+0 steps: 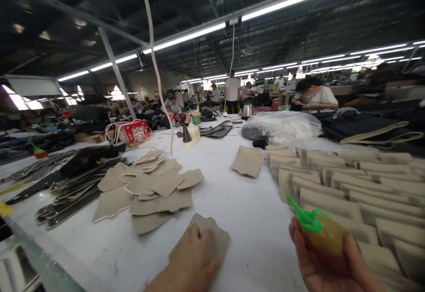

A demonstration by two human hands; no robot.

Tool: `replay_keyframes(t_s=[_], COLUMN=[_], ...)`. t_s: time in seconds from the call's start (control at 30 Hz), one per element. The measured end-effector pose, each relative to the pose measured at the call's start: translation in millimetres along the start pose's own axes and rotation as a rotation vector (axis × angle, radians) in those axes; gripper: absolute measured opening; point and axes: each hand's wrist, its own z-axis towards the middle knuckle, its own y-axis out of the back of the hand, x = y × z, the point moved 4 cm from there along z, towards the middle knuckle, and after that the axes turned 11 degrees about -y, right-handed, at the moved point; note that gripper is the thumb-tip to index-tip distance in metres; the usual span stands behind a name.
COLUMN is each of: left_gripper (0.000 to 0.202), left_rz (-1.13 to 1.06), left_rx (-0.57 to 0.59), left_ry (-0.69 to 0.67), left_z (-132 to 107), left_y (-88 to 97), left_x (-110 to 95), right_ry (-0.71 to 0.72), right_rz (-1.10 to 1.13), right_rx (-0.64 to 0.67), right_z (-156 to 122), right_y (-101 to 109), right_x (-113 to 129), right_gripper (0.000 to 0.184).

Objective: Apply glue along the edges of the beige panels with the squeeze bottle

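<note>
My left hand (194, 256) lies on a beige cut piece (219, 239), fabric or leather, with its fingers bent and pressed against it on the white table. In my right hand (318, 265) is a small squeeze bottle of glue (327, 236), yellowish, with a green nozzle (308, 221) tilted up to the left. Left of centre lies a loose pile of beige cut pieces (159, 190). One single beige piece (248, 161) rests apart, farther back. Rows of folded beige pieces (335, 190) overlap along the right side, partly behind the bottle.
Stacked dark straps (76, 190) lie at the left. Farther back stand a red patterned bag (133, 132), a cream bottle with a black cone (191, 135), a plastic-wrapped bundle (282, 128) and a kettle (246, 111). A cord (156, 62) hangs down. Several people work beyond.
</note>
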Motion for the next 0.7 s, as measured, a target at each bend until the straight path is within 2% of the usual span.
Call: replay_keyframes(t_s=[0.1, 0.27, 0.33, 0.5, 0.7], left_gripper=[0.067, 0.064, 0.060, 0.046, 0.049], left_rz=[-0.094, 0.081, 0.134, 0.209, 0.181], left_rx=[0.076, 0.173, 0.160, 0.113, 0.142], left_ry=[-0.090, -0.172, -0.142, 0.051, -0.035], left_z=[-26, -42, -42, -42, -40], left_y=[-3.7, -0.3, -1.7, -13.1, -19.8], left_x=[-7, 2, 2, -3, -6], right_ry=[0.062, 0.070, 0.071, 0.070, 0.062], right_rz=[0.107, 0.116, 0.102, 0.089, 0.093], right_rx=[-0.064, 0.033, 0.061, 0.073, 0.064], right_z=[-13, -15, -16, -16, -14], right_y=[-19, -28, -27, -28, -26], right_x=[-5, -13, -14, -14, -15], right_gripper=[0.028, 0.017, 0.014, 0.015, 0.015])
